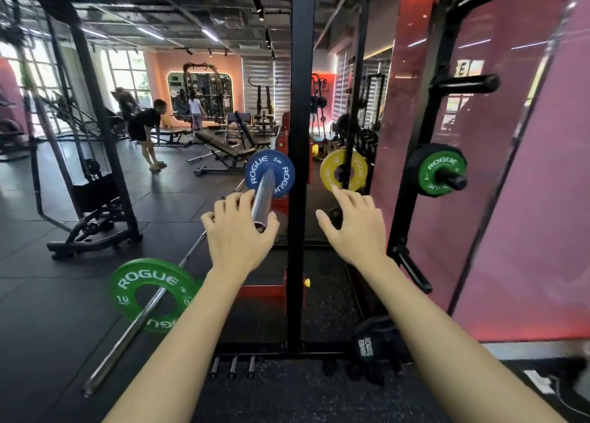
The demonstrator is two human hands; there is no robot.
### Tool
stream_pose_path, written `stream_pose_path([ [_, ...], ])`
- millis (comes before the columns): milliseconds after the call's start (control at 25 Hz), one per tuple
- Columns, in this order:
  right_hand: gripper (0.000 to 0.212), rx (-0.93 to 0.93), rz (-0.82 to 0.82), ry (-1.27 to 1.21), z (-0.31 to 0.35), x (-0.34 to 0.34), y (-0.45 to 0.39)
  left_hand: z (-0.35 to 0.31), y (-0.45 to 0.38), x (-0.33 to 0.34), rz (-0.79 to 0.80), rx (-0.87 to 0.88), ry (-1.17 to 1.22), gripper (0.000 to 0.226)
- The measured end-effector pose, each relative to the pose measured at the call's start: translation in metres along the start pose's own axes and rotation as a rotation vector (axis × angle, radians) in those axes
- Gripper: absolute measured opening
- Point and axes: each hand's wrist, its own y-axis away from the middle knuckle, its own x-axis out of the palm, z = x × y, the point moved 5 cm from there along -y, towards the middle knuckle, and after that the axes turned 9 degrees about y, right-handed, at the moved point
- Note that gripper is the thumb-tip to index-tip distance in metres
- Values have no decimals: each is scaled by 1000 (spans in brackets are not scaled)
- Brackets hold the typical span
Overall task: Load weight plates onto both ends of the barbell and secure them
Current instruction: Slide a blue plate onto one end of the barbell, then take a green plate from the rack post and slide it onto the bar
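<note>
The barbell (263, 196) points toward the camera with a blue plate (270, 173) on its sleeve, beside the black rack post (298, 167). The left hand (238, 231) curls around the end of the sleeve, thumb on the right side. The right hand (354, 224) is spread in the air, holding nothing, near a yellow plate (332, 169). A green plate (442, 173) sits on a rack peg. Another green plate (153, 293) is on a bar (134, 327) lying on the floor.
</note>
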Motion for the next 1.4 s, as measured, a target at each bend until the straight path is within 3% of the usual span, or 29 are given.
stream_pose_path([
  [320, 65, 193, -42, 135, -199, -83, 57, -206, 42, 84, 121, 153, 158, 64],
  [560, 63, 379, -33, 140, -308, -111, 83, -316, 59, 141, 215, 245, 225, 67],
  [760, 60, 410, -45, 57, -349, -84, 57, -321, 24, 195, 223, 208, 251, 67],
  [1400, 55, 368, 51, 12, -493, 111, -129, -315, -140, 435, 209, 101, 208, 62],
])
